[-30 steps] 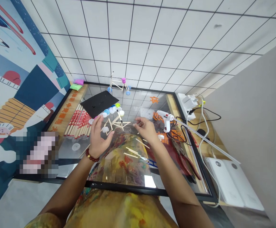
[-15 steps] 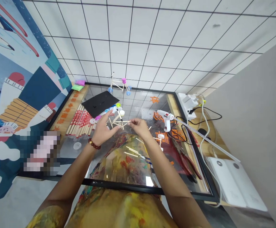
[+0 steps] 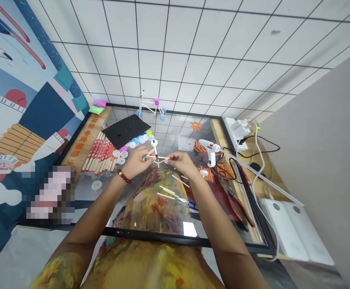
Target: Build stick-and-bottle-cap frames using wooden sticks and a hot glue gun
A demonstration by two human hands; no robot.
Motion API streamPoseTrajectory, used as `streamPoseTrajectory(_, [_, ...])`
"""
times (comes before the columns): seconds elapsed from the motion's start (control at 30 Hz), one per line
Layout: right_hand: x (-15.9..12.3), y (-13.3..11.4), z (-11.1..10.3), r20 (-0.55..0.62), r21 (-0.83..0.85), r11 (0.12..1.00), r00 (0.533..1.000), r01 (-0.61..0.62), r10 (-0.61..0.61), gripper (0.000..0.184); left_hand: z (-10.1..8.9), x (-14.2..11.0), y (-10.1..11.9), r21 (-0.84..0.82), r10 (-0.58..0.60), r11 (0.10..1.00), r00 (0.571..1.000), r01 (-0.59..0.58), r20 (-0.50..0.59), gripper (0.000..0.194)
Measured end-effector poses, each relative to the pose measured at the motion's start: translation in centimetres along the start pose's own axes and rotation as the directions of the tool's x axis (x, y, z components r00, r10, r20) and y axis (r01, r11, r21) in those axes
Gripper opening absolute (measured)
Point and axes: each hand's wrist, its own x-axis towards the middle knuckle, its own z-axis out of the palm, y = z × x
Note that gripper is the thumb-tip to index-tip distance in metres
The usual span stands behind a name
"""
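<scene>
My left hand [image 3: 137, 162], with a beaded bracelet at the wrist, pinches the left side of a small wooden stick frame [image 3: 156, 154]. The fingers of my right hand [image 3: 181, 162] are closed on the frame's right end. One of its sticks has a dark section and points away from me toward a white round cap [image 3: 154, 143]; whether they touch I cannot tell. Loose short sticks [image 3: 167, 190] lie on the glass in front of me. Beside them, blue-handled scissors [image 3: 187, 203] are partly hidden by my right forearm.
A white glue gun [image 3: 209, 150] stands at the right, with red-handled pliers [image 3: 237, 204] nearer me. Red-patterned chopsticks [image 3: 101, 154], a black sheet [image 3: 127, 130] and several bottle caps [image 3: 135, 141] lie at the left. A finished-looking stick model [image 3: 151, 106] stands at the back.
My left hand has closed in from spread fingers to a pinch on the frame. The frame has turned and shifted slightly right, and my right hand has moved slightly right with it.
</scene>
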Motion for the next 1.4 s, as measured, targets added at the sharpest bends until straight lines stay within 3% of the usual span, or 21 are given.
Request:
streamPoseTrajectory(0.2, [-0.9, 0.0, -0.8, 0.071, -0.027, 0.999, 0.997, 0.021, -0.019, 0.025, 0.1, 0.1, 0.4, -0.035, 0.028, 0.999, 0.999, -0.027, 0.019, 0.011])
streamPoseTrajectory(0.73, [-1.0, 0.9, 0.5, -0.047, 0.003, 1.0, 0.999, 0.015, -0.015, 0.022, 0.8, -0.3, 0.1, -0.049, 0.033, 0.998, 0.999, -0.034, -0.019, 0.011])
streamPoseTrajectory(1.4, [-0.8, 1.2, 0.6, -0.064, 0.039, 0.999, 0.998, 0.009, -0.006, 0.023, 0.9, -0.3, 0.5, -0.05, 0.0, 0.999, 0.999, -0.002, -0.034, 0.01])
